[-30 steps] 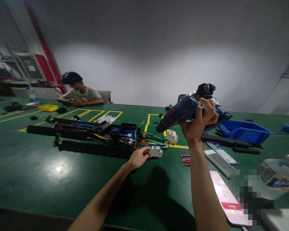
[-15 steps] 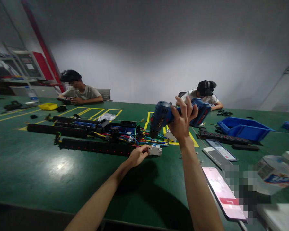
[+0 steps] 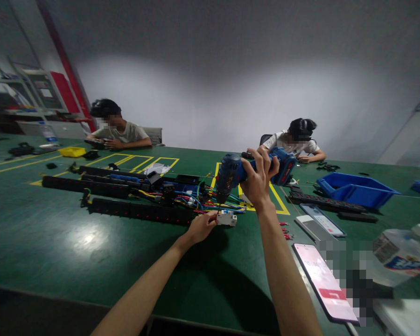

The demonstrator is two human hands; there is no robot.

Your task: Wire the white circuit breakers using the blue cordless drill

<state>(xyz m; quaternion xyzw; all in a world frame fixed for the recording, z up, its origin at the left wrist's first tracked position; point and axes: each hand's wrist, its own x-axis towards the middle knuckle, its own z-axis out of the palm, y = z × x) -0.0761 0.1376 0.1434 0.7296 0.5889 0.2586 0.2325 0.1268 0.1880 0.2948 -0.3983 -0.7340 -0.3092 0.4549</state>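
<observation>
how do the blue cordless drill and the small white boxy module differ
The blue cordless drill is far larger than the small white boxy module. The drill points its bit downward, whereas the module lies roughly level. The right hand grips the drill; the left hand is at the module's end. Both show some blue.

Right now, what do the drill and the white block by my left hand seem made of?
The drill looks like mostly hard plastic, satin-finished: solid blue with soft highlights. The white block is probably molded plastic, matte, judging by its opaque color and squared shape.
</observation>
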